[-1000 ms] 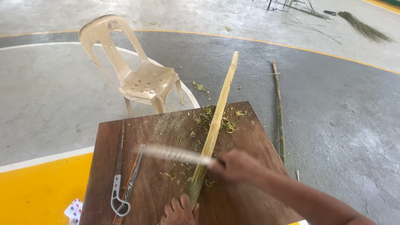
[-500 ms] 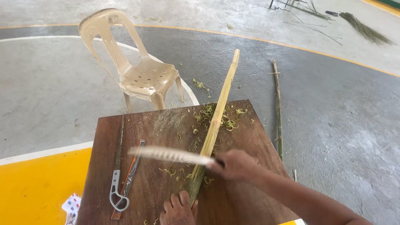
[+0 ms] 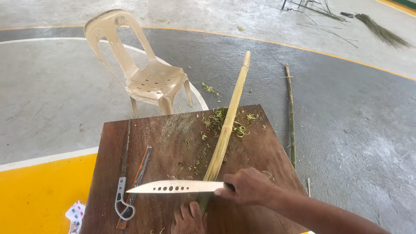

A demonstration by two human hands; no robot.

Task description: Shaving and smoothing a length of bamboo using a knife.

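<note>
Fingers of the right hand clench a long knife laid crosswise over the bamboo pole; the left hand pins its near end, fingers pressed down. The pole lies on a wooden board, looking stiff, light and smooth-skinned, best held near the pinned end. Green shavings lie around it.

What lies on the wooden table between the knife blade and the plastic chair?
In the head view, between knife blade and plastic chair lies bare table with sawdust and green shavings.
</note>
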